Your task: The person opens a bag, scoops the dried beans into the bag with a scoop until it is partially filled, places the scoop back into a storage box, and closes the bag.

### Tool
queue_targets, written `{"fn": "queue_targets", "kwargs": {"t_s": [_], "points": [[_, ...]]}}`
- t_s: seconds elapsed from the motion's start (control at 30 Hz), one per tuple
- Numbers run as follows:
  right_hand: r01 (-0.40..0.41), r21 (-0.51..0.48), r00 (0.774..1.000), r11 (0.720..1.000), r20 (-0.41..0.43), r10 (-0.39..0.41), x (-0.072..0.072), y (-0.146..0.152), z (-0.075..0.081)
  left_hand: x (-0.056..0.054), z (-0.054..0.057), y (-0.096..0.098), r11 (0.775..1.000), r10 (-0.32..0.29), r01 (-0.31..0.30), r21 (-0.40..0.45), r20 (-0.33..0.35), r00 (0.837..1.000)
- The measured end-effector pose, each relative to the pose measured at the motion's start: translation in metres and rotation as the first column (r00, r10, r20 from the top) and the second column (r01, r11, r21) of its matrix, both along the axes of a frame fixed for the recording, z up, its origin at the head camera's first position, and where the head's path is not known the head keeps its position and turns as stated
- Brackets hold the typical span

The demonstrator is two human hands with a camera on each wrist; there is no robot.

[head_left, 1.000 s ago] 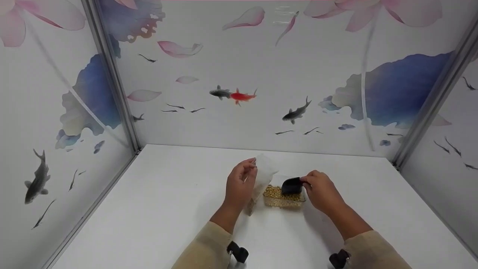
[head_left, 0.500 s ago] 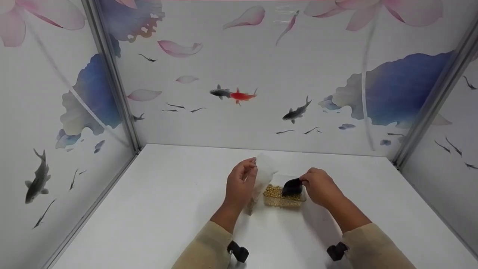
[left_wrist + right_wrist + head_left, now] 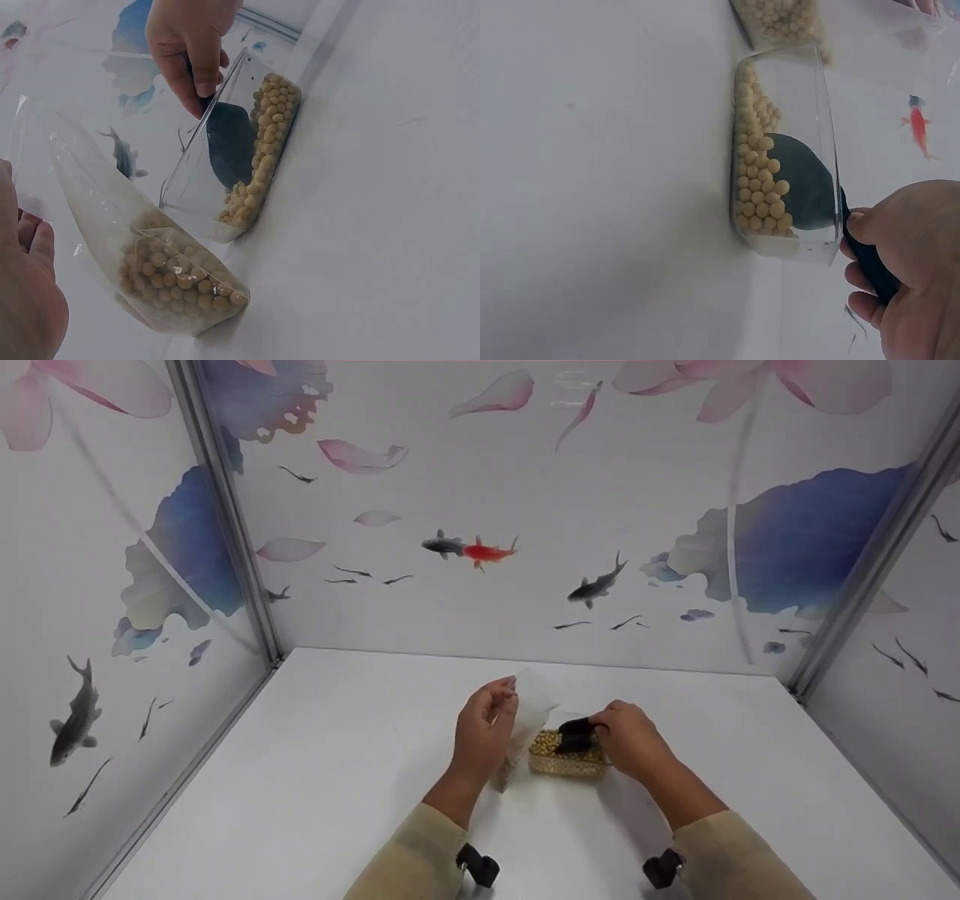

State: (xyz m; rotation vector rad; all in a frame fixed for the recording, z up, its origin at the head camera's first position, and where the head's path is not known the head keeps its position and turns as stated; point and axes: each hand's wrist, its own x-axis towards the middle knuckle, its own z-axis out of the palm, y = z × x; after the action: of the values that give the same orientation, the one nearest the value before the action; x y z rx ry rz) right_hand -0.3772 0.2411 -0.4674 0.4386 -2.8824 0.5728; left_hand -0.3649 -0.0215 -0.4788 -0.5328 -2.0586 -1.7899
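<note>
My left hand (image 3: pixel 484 731) holds a clear plastic bag (image 3: pixel 534 703) upright by its top edge. Soybeans (image 3: pixel 176 281) fill the bag's lower corner, which rests on the table. To its right stands a clear rectangular container (image 3: pixel 568 767), part filled with soybeans (image 3: pixel 756 199). My right hand (image 3: pixel 636 744) grips the handle of a black scoop (image 3: pixel 574 735) from the container's right side. In the right wrist view, the scoop's blade lies inside the container, its edge among the beans. The left fingertips are partly hidden in the left wrist view.
Both things stand on a white table (image 3: pixel 337 780) toward its back edge. White panels printed with fish and lotus enclose the back and sides, with metal posts (image 3: pixel 225 502) at the corners. A black clamp-like piece (image 3: pixel 480 866) hangs at each wrist.
My right hand has moved left, bringing the scoop from the container's right part toward its middle, tilting it among the beans. The left hand and the bag have stayed in place.
</note>
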Motion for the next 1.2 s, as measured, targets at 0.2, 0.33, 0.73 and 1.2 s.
{"fn": "queue_targets", "kwargs": {"t_s": [0.2,0.33,0.73,1.2], "points": [[-0.018,-0.071,1.0,0.997,-0.008,0.018,-0.003,-0.008,-0.015,0.0,0.0,-0.001,1.0,-0.013,0.013,-0.012,-0.016,1.0],[-0.011,-0.154,0.999,0.988,0.039,0.017,-0.003,-0.012,-0.022,-0.001,-0.001,0.0,1.0,0.001,-0.001,-0.009,-0.017,1.0],[0.05,-0.301,0.996,0.952,0.091,-0.024,-0.001,-0.016,-0.029,-0.002,-0.002,-0.001,1.0,0.015,-0.015,0.0,-0.035,0.999],[0.042,-0.353,0.997,0.935,0.07,-0.018,0.002,-0.006,-0.027,0.002,0.001,-0.001,1.0,0.007,-0.007,-0.018,-0.012,1.0]]}}
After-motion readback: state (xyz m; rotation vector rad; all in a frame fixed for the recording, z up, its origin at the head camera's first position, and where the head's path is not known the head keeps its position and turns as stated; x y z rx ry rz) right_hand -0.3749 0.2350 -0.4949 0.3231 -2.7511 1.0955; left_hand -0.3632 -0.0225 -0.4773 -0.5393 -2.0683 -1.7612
